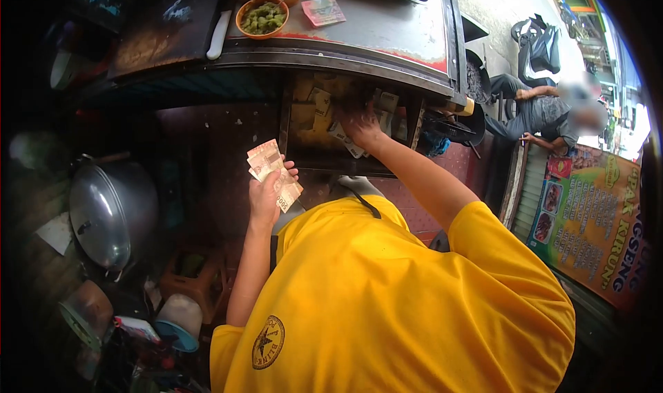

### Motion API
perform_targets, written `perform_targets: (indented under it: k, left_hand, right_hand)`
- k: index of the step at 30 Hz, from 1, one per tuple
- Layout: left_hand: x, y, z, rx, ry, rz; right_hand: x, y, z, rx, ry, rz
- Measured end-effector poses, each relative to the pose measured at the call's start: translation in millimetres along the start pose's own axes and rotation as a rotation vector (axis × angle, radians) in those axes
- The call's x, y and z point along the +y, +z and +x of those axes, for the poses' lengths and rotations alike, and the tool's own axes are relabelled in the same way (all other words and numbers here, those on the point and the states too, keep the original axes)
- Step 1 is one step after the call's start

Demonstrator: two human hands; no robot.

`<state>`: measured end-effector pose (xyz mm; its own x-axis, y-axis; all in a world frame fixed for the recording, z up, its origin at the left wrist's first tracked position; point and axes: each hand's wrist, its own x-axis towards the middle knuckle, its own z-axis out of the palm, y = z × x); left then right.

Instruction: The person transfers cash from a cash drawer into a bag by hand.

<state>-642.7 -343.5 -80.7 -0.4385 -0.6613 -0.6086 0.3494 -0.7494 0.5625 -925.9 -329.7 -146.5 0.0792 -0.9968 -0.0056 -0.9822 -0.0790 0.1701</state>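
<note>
My left hand (264,198) is closed round a few folded banknotes (266,159), held upright in front of my yellow shirt. One of these notes shows a 5000 marking. Reaching into an open drawer (324,166) under the counter is my right hand (364,128). Its fingers lie in shadow among more banknotes, so their grip is hard to make out. Loose notes (322,101) lie at the drawer's left side, and others (388,101) at its right. Up on the counter rests a pinkish-red banknote (323,12).
Along the counter (387,30) stand an orange bowl of green pieces (262,18) and a white-handled knife (219,35). A large lidded metal pot (103,213) is at the left. Beyond the counter's right end sit people (542,113) near a printed banner (583,217).
</note>
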Motion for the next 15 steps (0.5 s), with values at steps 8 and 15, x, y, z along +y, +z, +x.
perform_targets:
  k: [8, 15]
  left_hand:
    - [-3, -3, -1, 0.044, 0.046, -0.008]
    - [-2, 0, 7, 0.043, 0.055, 0.0]
  right_hand:
    - [15, -31, -25, -0.295, -0.181, 0.199]
    - [33, -44, -40, -0.394, -0.221, 0.311]
